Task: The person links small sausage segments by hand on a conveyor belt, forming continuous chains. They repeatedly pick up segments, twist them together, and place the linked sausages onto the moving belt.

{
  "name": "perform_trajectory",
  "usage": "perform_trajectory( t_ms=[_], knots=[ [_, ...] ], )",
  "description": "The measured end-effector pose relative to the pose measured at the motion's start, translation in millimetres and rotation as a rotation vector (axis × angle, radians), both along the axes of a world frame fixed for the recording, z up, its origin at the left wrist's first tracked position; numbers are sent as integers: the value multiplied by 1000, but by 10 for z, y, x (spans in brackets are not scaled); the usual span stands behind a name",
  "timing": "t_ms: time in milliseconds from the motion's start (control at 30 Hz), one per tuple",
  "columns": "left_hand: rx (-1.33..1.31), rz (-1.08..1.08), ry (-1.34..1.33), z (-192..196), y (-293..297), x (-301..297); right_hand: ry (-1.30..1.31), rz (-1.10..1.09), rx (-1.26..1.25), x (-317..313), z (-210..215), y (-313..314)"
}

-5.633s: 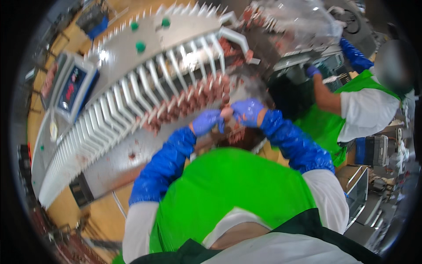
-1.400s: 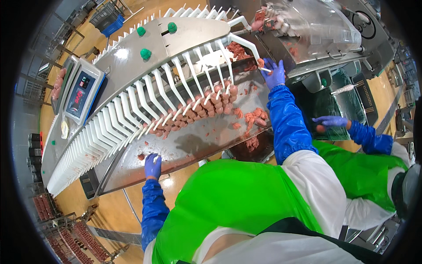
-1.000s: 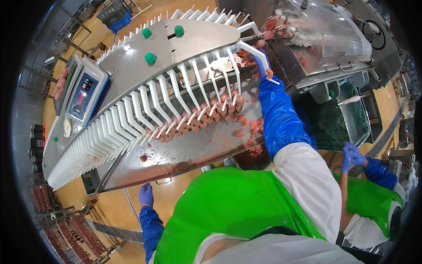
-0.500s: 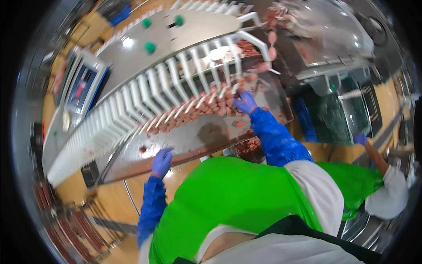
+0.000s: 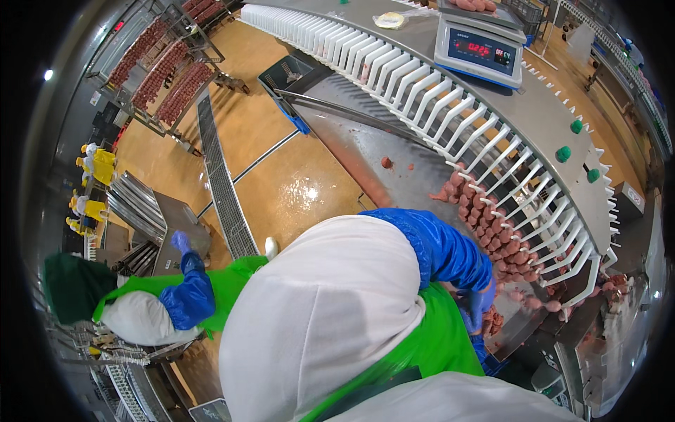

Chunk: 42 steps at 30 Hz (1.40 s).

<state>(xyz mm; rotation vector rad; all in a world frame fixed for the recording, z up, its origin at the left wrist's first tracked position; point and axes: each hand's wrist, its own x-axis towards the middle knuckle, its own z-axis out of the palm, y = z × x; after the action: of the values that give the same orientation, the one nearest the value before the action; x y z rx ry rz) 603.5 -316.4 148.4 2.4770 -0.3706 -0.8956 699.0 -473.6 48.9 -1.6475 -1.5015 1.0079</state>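
Observation:
My left hand (image 5: 481,304), in a purple glove under a blue sleeve, is low in front of my green apron, beside the steel trough. Its fingers are partly hidden and blurred, so their hold is unclear. A patch of blue (image 5: 479,346) below it may be my right sleeve; I cannot make out my right hand. Linked raw sausages (image 5: 485,221) hang in loops from the white hooks (image 5: 485,144) along the curved rail. A few links (image 5: 534,302) trail past the lowest hooks. Ground meat (image 5: 493,321) shows next to my left hand.
A digital scale (image 5: 478,50) stands on the steel table (image 5: 548,105), near green knobs (image 5: 563,154). The steel trough (image 5: 351,133) holds meat scraps. A co-worker (image 5: 140,316) is at left, beside a bin of metal rods (image 5: 137,204). Sausage racks (image 5: 158,77) stand farther off.
My view has swung left, bringing the co-worker, racks and floor drain into sight. My left hand has gone from over the trough's edge to low near my apron; my right hand has left the sausages.

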Motion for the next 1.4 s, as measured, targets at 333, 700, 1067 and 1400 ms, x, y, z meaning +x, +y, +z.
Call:
perform_trajectory(
  t_ms=[333, 700, 1067, 1400],
  knots=[
    [166, 192, 76, -275, 402, -88, -86, 126, -303, 1040, -94, -509],
    [-319, 412, -129, -358, 210, -250, 263, 114, -243, 532, 805, 32],
    [-1011, 742, -107, 410, 342, -559, 215, 114, 94, -53, 1549, 325],
    [-731, 660, 21, 269, 331, -499, -1017, -126, -217, -88, 1211, 373]
  ],
)
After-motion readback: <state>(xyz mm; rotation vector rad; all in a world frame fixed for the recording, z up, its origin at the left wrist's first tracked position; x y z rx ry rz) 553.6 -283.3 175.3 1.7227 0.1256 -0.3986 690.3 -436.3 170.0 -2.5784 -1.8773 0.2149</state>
